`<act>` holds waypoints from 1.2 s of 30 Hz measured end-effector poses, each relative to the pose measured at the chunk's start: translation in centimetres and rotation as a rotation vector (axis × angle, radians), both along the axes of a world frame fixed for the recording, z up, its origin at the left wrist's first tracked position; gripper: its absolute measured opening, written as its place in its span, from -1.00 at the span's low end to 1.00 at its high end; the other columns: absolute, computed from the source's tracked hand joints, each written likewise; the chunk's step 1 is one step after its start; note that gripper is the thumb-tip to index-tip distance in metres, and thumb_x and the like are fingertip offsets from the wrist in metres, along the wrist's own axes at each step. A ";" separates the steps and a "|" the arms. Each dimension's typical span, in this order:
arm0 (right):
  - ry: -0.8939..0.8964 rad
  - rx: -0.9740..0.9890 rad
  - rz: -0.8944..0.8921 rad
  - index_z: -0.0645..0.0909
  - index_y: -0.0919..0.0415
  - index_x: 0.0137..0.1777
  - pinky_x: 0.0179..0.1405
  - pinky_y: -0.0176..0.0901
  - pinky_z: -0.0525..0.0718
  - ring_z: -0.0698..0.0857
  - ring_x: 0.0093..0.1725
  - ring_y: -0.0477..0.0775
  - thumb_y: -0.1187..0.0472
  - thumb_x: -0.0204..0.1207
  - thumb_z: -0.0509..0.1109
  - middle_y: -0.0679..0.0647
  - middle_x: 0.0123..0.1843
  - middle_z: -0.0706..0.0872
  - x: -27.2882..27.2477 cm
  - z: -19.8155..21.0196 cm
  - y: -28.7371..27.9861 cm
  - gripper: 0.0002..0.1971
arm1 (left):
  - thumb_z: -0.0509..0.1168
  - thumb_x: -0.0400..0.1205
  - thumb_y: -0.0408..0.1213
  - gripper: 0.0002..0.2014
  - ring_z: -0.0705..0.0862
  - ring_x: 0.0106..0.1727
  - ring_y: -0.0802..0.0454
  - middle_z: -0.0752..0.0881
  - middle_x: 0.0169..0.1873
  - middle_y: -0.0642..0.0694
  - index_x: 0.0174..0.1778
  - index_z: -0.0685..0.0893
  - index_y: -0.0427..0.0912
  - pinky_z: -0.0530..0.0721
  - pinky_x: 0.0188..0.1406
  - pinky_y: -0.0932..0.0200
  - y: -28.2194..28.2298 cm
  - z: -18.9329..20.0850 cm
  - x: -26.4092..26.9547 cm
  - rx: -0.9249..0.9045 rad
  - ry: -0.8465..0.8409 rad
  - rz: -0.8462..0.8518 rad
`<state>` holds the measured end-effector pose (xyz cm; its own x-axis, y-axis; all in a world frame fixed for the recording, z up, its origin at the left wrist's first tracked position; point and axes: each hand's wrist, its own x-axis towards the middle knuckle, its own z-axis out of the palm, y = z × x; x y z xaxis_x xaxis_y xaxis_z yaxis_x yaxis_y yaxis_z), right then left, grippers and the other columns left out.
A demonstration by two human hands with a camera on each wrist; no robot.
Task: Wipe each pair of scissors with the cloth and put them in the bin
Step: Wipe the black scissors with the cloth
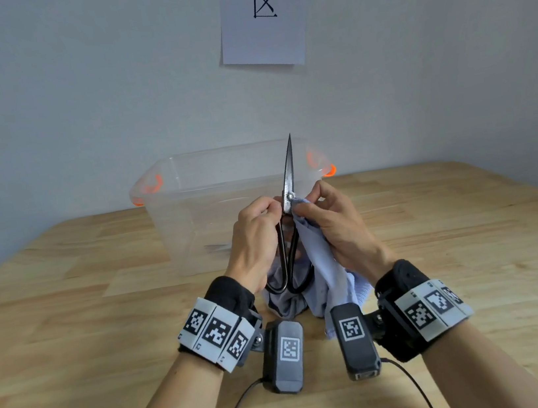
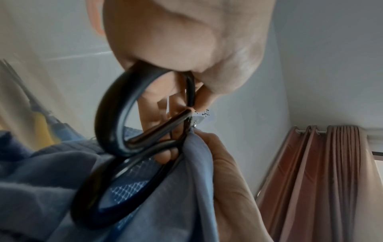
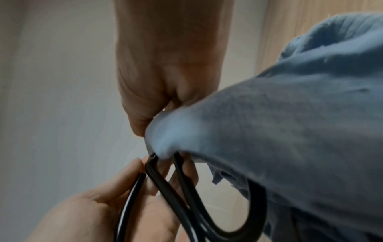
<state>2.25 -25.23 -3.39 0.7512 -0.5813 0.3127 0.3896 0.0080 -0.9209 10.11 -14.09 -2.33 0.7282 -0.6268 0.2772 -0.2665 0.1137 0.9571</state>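
Above the wooden desk (image 1: 71, 335), before the clear bin (image 1: 190, 194), the left hand (image 1: 251, 237) grips rigid, sharp-tipped steel scissors (image 1: 286, 180) by their loops, safest there, while the right hand (image 1: 336, 225) pinches the limp cloth (image 1: 318, 266) at the pivot.

I see a wooden worktop (image 1: 69, 318), a paper sheet (image 1: 266, 31) with a printed character taped on the grey wall (image 1: 72, 93), and pinkish curtains (image 2: 323, 180) in the left wrist view.
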 end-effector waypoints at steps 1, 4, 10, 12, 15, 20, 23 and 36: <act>-0.015 0.039 0.009 0.41 0.24 -0.25 -0.32 -0.11 0.71 0.70 -0.33 0.15 0.50 0.61 0.35 0.23 -0.29 0.72 -0.1 0.0 -0.1 -0.73 | 0.14 0.59 -0.11 -0.71 0.52 -0.21 -0.14 0.54 -0.27 -0.23 -0.18 0.52 -0.32 0.63 -0.15 -0.22 0.1 0.1 -0.1 -0.008 0.008 -0.014; -0.040 0.153 0.017 0.44 0.23 -0.26 -0.33 -0.09 0.75 0.73 -0.37 0.06 0.43 0.65 0.32 0.15 -0.30 0.73 -0.3 0.2 -0.3 -0.75 | 0.15 0.60 -0.17 -0.74 0.38 -0.27 -0.10 0.41 -0.34 -0.18 -0.25 0.42 -0.33 0.48 -0.20 -0.09 0.2 0.3 -0.5 -0.027 0.008 -0.022; -0.032 0.053 -0.099 0.48 0.27 -0.16 -0.24 0.01 0.80 0.82 -0.17 0.24 0.26 0.67 0.38 0.37 -0.12 0.80 -0.1 0.7 0.4 -0.80 | 0.15 0.76 -0.28 -0.73 0.48 -0.22 0.02 0.55 -0.30 -0.14 -0.19 0.53 -0.38 0.42 -0.15 0.08 -0.1 -0.2 -0.5 0.010 -0.050 -0.004; -0.016 -0.005 -0.151 0.48 0.24 -0.17 -0.02 0.15 0.78 0.81 -0.06 0.31 0.25 0.64 0.43 0.35 -0.07 0.82 0.2 0.5 0.6 -0.79 | 0.17 0.72 -0.16 -0.71 0.52 -0.19 0.03 0.61 -0.30 -0.10 -0.22 0.59 -0.25 0.45 -0.12 0.06 -0.1 -0.2 -0.6 0.034 -0.073 -0.005; -0.024 -0.076 -0.190 0.46 0.21 -0.18 -0.17 0.11 0.66 0.66 -0.29 0.20 0.20 0.61 0.48 0.23 -0.30 0.70 0.3 0.3 0.9 -0.75 | 0.16 0.68 -0.09 -0.71 0.50 -0.19 0.00 0.58 -0.29 -0.13 -0.22 0.61 -0.20 0.41 -0.11 0.04 -0.1 -0.1 -0.7 0.054 -0.075 0.005; -0.056 -0.094 -0.126 0.41 0.28 -0.11 -0.26 -0.26 0.71 0.85 -0.14 -0.01 0.47 0.64 0.36 0.06 -0.22 0.86 0.1 0.3 1.0 -0.80 | 0.15 0.65 -0.08 -0.70 0.46 -0.21 0.01 0.54 -0.30 -0.22 -0.19 0.58 -0.27 0.40 -0.14 0.05 0.2 0.2 -1.1 0.044 -0.053 0.031; -0.030 -0.131 -0.125 0.39 0.25 -0.18 -0.20 -0.16 0.70 0.81 -0.19 0.01 0.49 0.61 0.39 0.08 -0.25 0.80 0.1 0.2 0.7 -0.75 | 0.16 0.67 -0.11 -0.71 0.51 -0.20 -0.01 0.59 -0.28 -0.28 -0.18 0.62 -0.25 0.47 -0.13 0.03 0.2 0.3 -0.9 0.051 -0.068 0.040; -0.002 -0.024 -0.151 0.51 0.29 -0.16 -0.29 -0.06 0.74 0.76 -0.35 0.14 0.30 0.60 0.48 0.22 -0.30 0.76 -0.2 0.4 0.7 -0.81 | 0.15 0.63 -0.14 -0.73 0.50 -0.22 -0.15 0.50 -0.29 -0.23 -0.26 0.49 -0.27 0.69 -0.11 -0.53 0.7 1.0 -1.6 0.034 0.048 -0.021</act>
